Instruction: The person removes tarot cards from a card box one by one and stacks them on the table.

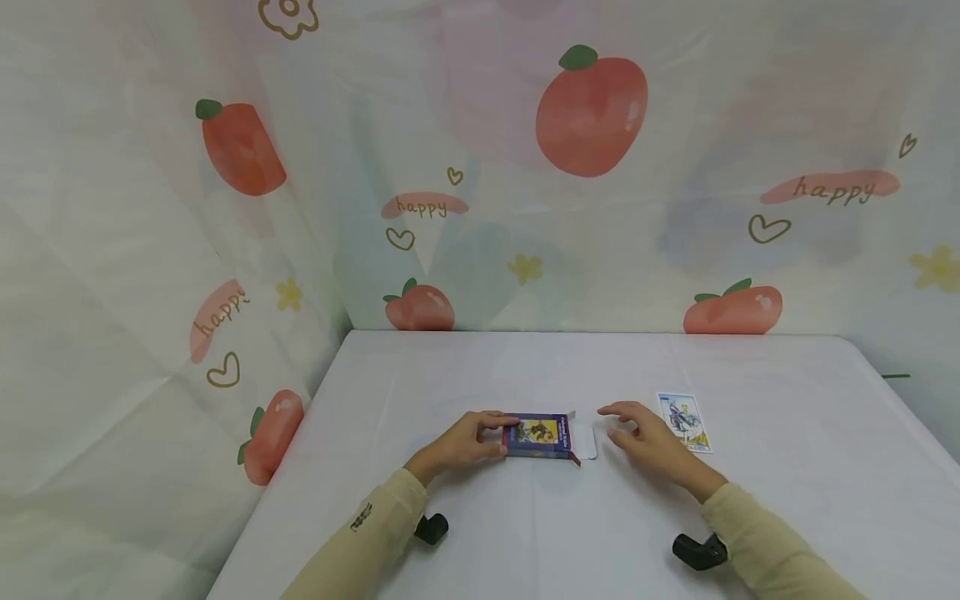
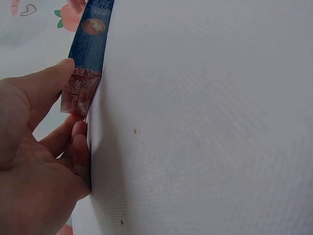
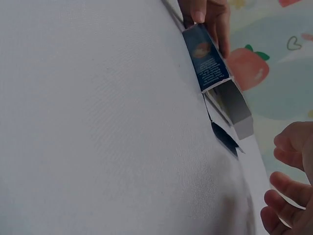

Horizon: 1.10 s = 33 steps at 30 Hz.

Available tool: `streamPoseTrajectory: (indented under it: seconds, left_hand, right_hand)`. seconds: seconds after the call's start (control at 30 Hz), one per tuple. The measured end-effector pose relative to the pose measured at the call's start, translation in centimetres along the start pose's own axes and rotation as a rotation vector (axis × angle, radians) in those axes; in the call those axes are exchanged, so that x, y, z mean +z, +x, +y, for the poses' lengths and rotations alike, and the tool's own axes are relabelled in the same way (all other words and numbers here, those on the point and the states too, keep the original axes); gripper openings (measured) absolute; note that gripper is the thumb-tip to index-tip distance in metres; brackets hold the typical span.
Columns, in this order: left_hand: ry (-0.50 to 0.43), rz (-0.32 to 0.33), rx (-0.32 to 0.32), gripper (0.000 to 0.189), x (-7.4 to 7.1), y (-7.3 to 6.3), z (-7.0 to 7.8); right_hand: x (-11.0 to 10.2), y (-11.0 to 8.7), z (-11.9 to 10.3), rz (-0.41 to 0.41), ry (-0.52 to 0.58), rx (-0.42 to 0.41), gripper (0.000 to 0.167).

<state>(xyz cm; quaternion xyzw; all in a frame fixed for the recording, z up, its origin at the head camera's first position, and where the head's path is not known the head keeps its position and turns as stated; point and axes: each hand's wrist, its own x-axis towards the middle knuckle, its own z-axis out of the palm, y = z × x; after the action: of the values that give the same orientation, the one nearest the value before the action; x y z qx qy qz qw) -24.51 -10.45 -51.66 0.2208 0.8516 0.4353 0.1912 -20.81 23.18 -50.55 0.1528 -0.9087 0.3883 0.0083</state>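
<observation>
A blue card box (image 1: 536, 435) with a yellow picture panel lies flat on the white table, its flaps open at the right end. My left hand (image 1: 457, 446) holds the opposite end between thumb and fingers, as the left wrist view of the box (image 2: 90, 44) shows. Just right of the flaps, my right hand (image 1: 652, 442) hovers with relaxed, spread fingers and holds nothing. In the right wrist view, the open mouth of the box (image 3: 208, 61) faces that hand. A picture card (image 1: 686, 417) lies on the table behind the right hand, which hides part of its edge.
The white-covered table (image 1: 585, 525) meets a fruit-printed curtain (image 1: 480, 125) at the back and left. Black pieces (image 1: 432, 529) show by both forearms, one beside each sleeve.
</observation>
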Motion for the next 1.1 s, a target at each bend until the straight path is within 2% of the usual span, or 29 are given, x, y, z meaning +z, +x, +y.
streamPoseTrajectory:
  seconds: [0.5, 0.87, 1.1]
  left_hand:
    - [-0.015, -0.003, -0.005, 0.049, -0.1, 0.0, 0.1]
    - [-0.013, -0.004, 0.006, 0.049, 0.0, 0.1, 0.0]
    - [-0.025, -0.002, -0.006, 0.049, 0.0, -0.1, 0.0]
  right_hand:
    - [1.0, 0.3, -1.5, -0.025, 0.022, -0.061, 0.033]
    - [1.9, 0.3, -2.5, -0.068, 0.039, -0.063, 0.033]
    - [2.4, 0.4, -2.3, -0.104, 0.042, -0.022, 0.035]
